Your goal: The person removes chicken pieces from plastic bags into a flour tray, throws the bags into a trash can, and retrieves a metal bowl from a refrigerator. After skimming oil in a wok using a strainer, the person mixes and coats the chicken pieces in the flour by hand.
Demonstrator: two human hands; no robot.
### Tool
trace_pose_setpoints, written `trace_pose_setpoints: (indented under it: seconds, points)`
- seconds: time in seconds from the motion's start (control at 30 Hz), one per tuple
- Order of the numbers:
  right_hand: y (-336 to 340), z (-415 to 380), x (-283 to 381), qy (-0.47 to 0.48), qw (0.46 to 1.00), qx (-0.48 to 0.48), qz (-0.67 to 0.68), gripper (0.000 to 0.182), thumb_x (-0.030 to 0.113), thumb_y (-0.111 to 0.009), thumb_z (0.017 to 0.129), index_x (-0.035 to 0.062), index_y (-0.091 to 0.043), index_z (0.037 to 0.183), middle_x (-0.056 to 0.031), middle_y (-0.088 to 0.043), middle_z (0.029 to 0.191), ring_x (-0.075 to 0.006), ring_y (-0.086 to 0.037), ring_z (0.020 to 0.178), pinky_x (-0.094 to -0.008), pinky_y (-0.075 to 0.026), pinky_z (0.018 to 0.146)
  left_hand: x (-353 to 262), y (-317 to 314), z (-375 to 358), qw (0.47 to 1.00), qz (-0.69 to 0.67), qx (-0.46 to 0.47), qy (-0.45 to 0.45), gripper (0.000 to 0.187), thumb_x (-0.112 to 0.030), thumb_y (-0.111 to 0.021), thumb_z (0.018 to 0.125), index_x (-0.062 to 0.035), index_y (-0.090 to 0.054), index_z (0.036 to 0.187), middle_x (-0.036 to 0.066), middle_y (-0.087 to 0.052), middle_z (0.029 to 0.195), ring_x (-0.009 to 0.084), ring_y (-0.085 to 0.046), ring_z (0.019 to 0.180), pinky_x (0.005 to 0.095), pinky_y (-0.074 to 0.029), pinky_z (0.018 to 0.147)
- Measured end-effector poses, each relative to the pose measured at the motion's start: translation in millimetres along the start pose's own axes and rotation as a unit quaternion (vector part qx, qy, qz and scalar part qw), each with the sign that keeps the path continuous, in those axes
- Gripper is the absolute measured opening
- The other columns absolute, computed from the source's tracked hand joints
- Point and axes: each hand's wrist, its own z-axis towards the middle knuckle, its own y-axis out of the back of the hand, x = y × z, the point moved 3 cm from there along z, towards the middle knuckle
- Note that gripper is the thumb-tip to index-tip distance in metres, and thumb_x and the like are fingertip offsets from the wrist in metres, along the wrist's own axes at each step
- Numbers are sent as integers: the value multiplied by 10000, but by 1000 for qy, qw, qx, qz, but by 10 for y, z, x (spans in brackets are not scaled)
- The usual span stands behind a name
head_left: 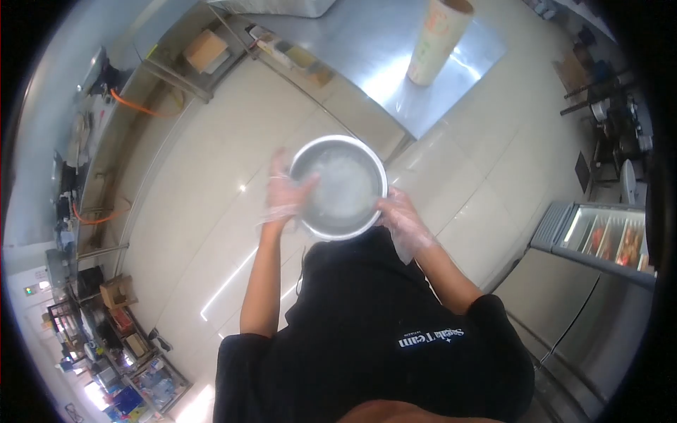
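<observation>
A round metal basin (371,180) is held out in front of my body, over the tiled floor. Whitish, cloudy contents (342,187) show inside it. My left hand (288,192), in a clear plastic glove, grips the basin's left side with the thumb over the rim and the fingers outside. On the opposite side, my right hand (400,215) wears a similar loose glove and clasps the lower right rim; its fingers are partly hidden behind the wall.
Ahead stands a stainless steel table (381,53) bearing a tall tapered container (441,42) near its corner. A glass-topped display fridge (599,240) is at right. Along the left wall runs a counter with orange hoses (134,106); crowded shelves (120,338) sit lower left.
</observation>
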Motion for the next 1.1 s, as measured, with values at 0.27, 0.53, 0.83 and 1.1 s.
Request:
trace_pose_setpoints:
  seconds: [0.27, 0.53, 0.83, 1.1]
  points:
    - [341, 227, -5, 94, 994, -49, -33, 469, 126, -562, 845, 10, -505, 1296, -135, -579, 1190, -233, -591, 1035, -399, -501, 861, 802, 458, -471, 985, -97, -137, 43, 666, -375, -751, 796, -48, -491, 1314, 143, -585, 1007, 218, -583, 869, 344, -498, 765]
    - [299, 491, 158, 174, 970, -104, -137, 345, 141, -599, 826, -23, -590, 1129, -108, -653, 995, -189, -633, 869, -332, -521, 732, 1476, 209, -190, 998, 14, -7, 66, 521, -433, -687, 835, -46, -599, 1173, 161, -644, 958, 227, -628, 832, 358, -509, 738]
    - [-882, 1030, 83, 131, 990, -3, -57, 459, 108, -616, 795, -25, -518, 1223, -110, -648, 1063, -209, -658, 916, -334, -561, 789, 1554, 939, 609, 997, -10, 72, -14, 422, -330, -662, 869, -54, -601, 1183, 158, -636, 1047, 263, -627, 911, 366, -510, 815]
    - [-2766, 1790, -280, 88, 985, 60, -138, 404, 82, -601, 770, -20, -541, 1156, -122, -652, 1018, -233, -663, 863, -355, -572, 687, 3503, 2374, 463, 995, -80, -49, 19, 397, -334, -616, 894, -43, -601, 1163, 193, -659, 1014, 322, -633, 930, 397, -501, 820]
